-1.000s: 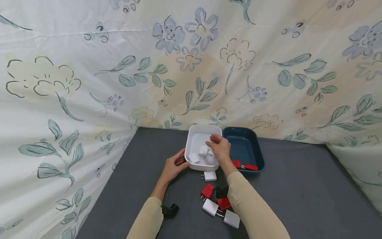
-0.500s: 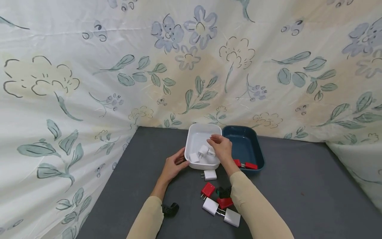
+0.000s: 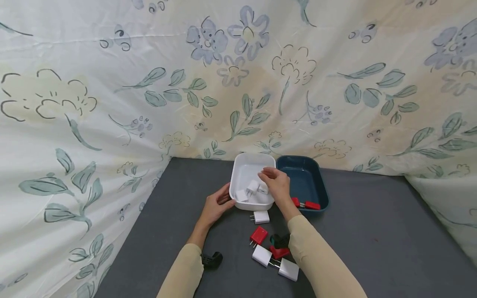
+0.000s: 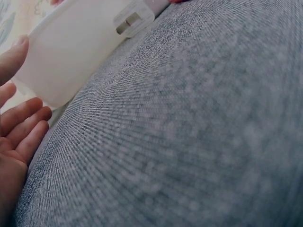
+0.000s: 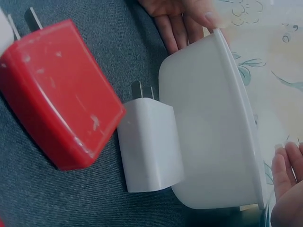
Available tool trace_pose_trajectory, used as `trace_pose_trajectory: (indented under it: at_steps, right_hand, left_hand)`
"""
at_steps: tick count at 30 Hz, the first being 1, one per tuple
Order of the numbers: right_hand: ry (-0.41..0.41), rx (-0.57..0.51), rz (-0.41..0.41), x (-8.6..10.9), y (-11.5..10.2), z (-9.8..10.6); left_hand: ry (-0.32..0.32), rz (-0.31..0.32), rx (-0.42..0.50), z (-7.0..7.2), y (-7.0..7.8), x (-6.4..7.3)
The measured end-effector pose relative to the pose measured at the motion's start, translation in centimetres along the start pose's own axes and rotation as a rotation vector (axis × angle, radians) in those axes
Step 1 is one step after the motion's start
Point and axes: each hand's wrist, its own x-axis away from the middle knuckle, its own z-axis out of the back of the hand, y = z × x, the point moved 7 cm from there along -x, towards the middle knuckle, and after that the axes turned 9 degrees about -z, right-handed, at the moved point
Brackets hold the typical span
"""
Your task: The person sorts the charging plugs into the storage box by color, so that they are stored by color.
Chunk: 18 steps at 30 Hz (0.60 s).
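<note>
A white plastic bin [image 3: 246,169] holds several white charger plugs [image 3: 252,187] near its front end. My left hand [image 3: 214,208] is at the bin's left front corner; its thumb touches the rim, and its fingers lie loosely along the outside. Over the bin's right side hovers my right hand [image 3: 278,185], fingers loosely bent, with nothing visible between them; part of its fingertips is hidden. Close in front of the bin, a white charger plug [image 5: 149,146] lies on its side. Nearer still is a red charger plug [image 5: 64,94].
A dark blue bin [image 3: 303,180] stands right beside the white one, with red plugs [image 3: 312,205] at its front. Another red plug [image 3: 279,252] and two white plugs [image 3: 288,270] lie nearer on the grey cloth surface [image 3: 372,244]. A floral curtain [image 3: 238,74] rises behind.
My right hand has drawn slightly to the right over the white bin, and the white plugs beneath it have shifted a little. My left hand has stayed at the bin's corner.
</note>
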Motion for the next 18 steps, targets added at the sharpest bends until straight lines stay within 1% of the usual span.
trace_pose_trajectory:
  at_steps: [4,9,12,18]
  right_hand:
    - [-0.002,-0.014,0.016,0.3,0.1,0.0]
    - [-0.010,-0.010,0.074,0.9,-0.1,0.1]
    - [-0.023,-0.007,0.094,1.3,-0.2,0.2]
    - [-0.043,-0.036,0.133,2.1,-0.5,0.7]
  left_hand:
    - [0.006,-0.004,0.005,0.0,0.1,0.0]
    - [0.007,-0.002,0.001,0.1,0.1,0.2]
    - [0.005,0.004,0.000,0.1,0.1,0.1]
    - [0.001,0.006,-0.006,0.0,0.0,0.0]
